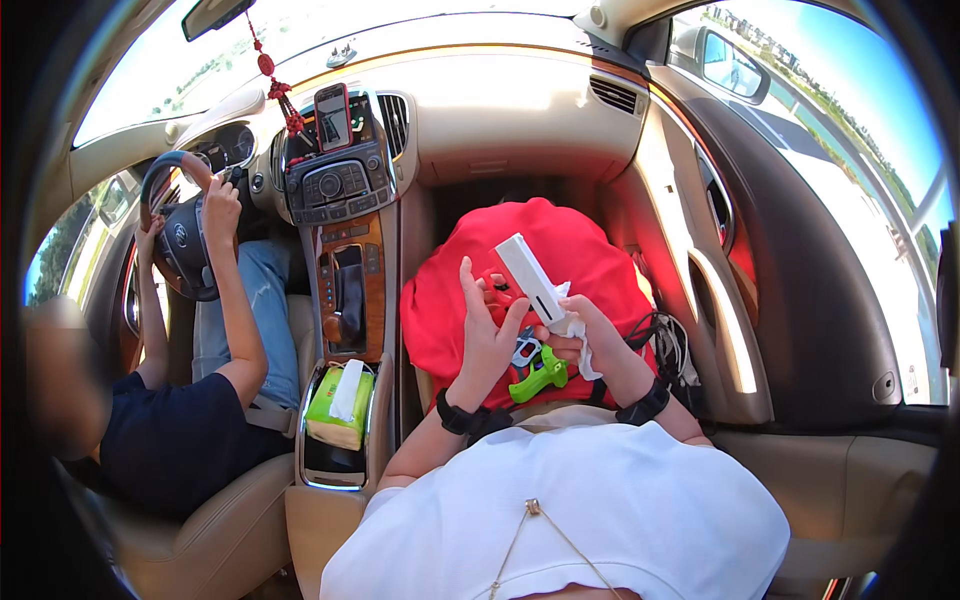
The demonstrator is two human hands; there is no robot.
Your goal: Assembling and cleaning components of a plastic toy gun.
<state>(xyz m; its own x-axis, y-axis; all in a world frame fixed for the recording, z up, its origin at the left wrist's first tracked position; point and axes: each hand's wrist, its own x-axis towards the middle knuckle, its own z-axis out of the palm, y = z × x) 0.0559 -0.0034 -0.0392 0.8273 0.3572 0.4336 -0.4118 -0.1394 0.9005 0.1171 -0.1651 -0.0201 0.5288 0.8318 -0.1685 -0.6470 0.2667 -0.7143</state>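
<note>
My white shirt [570, 500] is filling the foreground. At the red bag's [440, 290] near edge, a green plastic piece [540, 377] is lying. Above, my left hand [488, 330] is hovering open; my right hand [592, 325] is grasping a tissue [583, 350] and white box [527, 275], its dark marking unreadable.

Smooth box [528, 275], matt paper tissue [584, 354]

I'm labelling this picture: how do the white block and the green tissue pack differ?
The white block is long and slim; the tissue pack is squatter. The block is white with a dark mark; the pack is mostly green. The right hand holds the block; the pack sits in the console. Both are roughly box-shaped.
</note>
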